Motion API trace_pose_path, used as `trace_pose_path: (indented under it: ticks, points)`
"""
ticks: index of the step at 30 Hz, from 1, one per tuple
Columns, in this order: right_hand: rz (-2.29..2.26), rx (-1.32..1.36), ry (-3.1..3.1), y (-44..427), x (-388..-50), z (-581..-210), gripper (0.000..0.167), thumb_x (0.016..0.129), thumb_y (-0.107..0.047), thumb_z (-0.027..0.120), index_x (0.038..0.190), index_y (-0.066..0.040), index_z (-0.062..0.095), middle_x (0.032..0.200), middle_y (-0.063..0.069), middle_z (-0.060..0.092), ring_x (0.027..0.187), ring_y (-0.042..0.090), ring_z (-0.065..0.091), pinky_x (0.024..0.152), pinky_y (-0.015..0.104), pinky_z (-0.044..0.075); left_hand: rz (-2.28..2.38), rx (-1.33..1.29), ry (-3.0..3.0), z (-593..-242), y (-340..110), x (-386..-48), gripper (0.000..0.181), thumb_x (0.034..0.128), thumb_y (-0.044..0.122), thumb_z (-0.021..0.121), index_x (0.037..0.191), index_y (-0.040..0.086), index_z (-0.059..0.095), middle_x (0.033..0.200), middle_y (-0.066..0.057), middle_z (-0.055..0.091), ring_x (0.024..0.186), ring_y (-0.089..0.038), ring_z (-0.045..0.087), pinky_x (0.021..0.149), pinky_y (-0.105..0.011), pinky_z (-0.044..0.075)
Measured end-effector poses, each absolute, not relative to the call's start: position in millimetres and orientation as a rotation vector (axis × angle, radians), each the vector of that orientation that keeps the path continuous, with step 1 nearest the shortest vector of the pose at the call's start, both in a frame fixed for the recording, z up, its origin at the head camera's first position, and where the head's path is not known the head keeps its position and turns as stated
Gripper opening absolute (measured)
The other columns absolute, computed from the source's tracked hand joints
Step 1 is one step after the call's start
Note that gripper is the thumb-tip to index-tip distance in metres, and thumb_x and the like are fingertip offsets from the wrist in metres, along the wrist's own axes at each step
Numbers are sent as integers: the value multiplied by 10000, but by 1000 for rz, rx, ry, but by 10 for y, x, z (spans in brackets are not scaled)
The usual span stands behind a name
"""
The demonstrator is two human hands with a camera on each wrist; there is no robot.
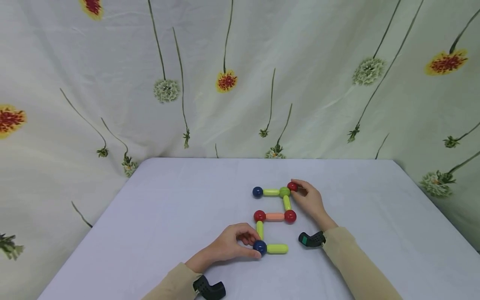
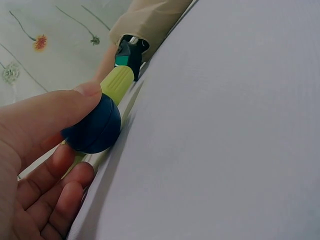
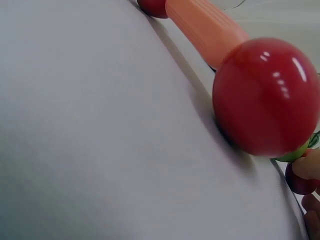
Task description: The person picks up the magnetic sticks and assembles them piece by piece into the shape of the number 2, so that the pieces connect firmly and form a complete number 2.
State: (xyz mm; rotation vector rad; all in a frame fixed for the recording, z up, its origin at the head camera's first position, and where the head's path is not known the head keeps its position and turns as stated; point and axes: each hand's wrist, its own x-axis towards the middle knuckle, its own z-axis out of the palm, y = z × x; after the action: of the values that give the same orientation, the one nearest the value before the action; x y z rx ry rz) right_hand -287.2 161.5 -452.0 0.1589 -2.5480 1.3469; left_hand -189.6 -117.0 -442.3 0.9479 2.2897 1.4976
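Note:
A zigzag chain of colored balls and rods lies on the table. My left hand (image 1: 232, 242) pinches its near dark blue ball (image 1: 260, 247) between thumb and fingers; the left wrist view shows the thumb on top of this ball (image 2: 92, 130). A yellow-green rod (image 1: 277, 248) points right from it, another (image 1: 260, 229) leads to a red ball (image 1: 259, 216). A salmon rod (image 1: 275, 216) joins that to a second red ball (image 1: 290, 216). At the far end, my right hand (image 1: 310, 202) pinches a third red ball (image 1: 292, 186) against the green ball (image 1: 284, 192).
A far dark blue ball (image 1: 257, 192) ends the chain on the left, joined by a yellow-green rod (image 1: 271, 192). White cloth covers the table (image 1: 180, 200). Behind its back edge hangs a flower-print curtain (image 1: 202, 108). Black devices (image 1: 312, 239) sit at both wrists.

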Motion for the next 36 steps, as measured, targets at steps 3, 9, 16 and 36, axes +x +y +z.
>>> trace_pose_path:
  ticks: [3, 9, 16, 36]
  points:
    - [1322, 154, -2549, 1617, -2873, -4526, 392, 861, -109, 652, 1240, -58, 568, 1223, 153, 571, 1127, 291, 520, 955, 420, 419, 1491, 950, 2296, -4432, -1169, -1904, 300, 747, 242, 801, 1007, 175, 668, 888, 50, 616, 807, -110, 576, 726, -243, 489]
    - [1379, 103, -2479, 1627, -2840, -4516, 383, 828, -121, 694, 1176, -23, 569, 1145, 164, 598, 1059, 299, 552, 923, 410, 438, 1498, 960, 2293, -4425, -1161, -1902, 300, 750, 244, 797, 1011, 167, 669, 889, 48, 614, 807, -112, 574, 726, -245, 488]
    - [1476, 30, -2464, 1682, -2768, -4519, 425, 843, -223, 712, 1190, -35, 554, 1140, 145, 590, 1037, 260, 549, 899, 364, 454, 1499, 963, 2285, -4426, -1146, -1885, 300, 755, 241, 794, 1014, 159, 669, 884, 51, 612, 804, -109, 573, 729, -245, 488]
    - [1630, 151, -2465, 1835, -2489, -4506, 504, 848, -256, 709, 1285, -85, 525, 1179, 146, 572, 1074, 260, 539, 811, 99, 408, 1485, 952, 2308, -4414, -1121, -1904, 298, 752, 246, 795, 1009, 166, 667, 886, 53, 607, 804, -111, 571, 724, -245, 487]
